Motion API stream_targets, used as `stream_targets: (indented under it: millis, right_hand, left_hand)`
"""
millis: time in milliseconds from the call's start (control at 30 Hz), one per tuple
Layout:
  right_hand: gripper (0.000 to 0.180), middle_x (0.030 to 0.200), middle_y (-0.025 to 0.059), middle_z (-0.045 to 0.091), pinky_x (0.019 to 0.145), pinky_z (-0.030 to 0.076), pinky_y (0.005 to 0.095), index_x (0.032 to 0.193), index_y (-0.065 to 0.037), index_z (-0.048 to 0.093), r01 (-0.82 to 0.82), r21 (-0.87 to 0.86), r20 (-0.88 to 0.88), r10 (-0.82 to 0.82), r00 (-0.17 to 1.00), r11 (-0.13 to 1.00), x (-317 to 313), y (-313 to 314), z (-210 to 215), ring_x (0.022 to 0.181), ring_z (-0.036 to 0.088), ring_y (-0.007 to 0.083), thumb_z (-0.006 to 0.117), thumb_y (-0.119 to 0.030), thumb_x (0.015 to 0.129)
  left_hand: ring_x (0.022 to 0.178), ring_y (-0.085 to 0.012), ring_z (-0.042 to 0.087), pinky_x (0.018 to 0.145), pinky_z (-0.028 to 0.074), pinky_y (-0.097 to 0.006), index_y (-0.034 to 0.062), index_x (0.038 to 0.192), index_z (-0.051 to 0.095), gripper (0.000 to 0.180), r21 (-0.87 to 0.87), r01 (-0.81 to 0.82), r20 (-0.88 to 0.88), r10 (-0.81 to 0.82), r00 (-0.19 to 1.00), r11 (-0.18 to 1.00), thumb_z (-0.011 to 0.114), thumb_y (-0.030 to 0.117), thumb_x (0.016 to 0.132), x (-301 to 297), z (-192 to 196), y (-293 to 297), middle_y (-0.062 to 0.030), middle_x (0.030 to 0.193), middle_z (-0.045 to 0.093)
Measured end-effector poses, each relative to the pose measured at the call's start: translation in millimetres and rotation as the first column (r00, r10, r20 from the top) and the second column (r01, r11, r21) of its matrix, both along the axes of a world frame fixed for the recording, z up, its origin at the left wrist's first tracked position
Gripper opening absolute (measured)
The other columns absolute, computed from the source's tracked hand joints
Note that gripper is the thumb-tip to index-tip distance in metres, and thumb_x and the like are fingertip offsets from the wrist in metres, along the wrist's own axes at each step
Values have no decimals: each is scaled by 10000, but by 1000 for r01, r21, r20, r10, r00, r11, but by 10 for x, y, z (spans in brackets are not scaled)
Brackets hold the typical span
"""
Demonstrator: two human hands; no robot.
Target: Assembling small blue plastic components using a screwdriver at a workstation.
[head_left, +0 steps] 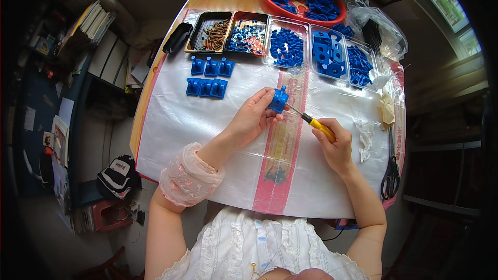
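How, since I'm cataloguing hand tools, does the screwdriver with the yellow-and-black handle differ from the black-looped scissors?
The yellow-and-black-handled screwdriver is gripped in the right hand; the black-looped scissors lie unheld farther right. The screwdriver has one straight handle; the scissors have two loops. The screwdriver slants leftward; the scissors' loops point toward the person.

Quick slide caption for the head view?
Left hand holds a blue part; right hand points a yellow-handled screwdriver at it.

We see a room in a home, it seems — a bag [119, 176], stacked papers [96, 22] and a window [445, 8] — with trays [200, 30] of little parts [287, 46] on the table [147, 98].
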State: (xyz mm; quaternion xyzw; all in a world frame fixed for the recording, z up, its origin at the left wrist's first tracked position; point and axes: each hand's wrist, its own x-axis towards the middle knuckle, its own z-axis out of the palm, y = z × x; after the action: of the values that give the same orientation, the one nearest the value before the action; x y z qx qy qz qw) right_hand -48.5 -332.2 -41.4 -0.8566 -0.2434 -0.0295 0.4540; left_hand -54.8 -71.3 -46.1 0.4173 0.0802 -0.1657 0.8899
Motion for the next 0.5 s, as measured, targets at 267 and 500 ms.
stream_targets:
  millis: [267,500]
  right_hand:
    - [290,855,110,670,593,513,326,1052,-26,661,9,54,278,-24,960,998,3,88,89,714,671,226,828,6,817]
    - [227,817,104,683,588,511,294,1007,-15,685,-26,36,173,19,985,999,-35,67,87,688,683,204,824,3,828]
  left_hand:
    - [827,-86,637,781,553,-221,70,1279,533,293,-51,31,-40,-33,999,998,418,301,1141,-7,2,-9,-90,1077,689]
    - [801,-85,570,816,503,-243,89,1306,520,335,-51,70,46,-68,997,996,395,354,1142,-23,-81,-20,-41,1034,637]
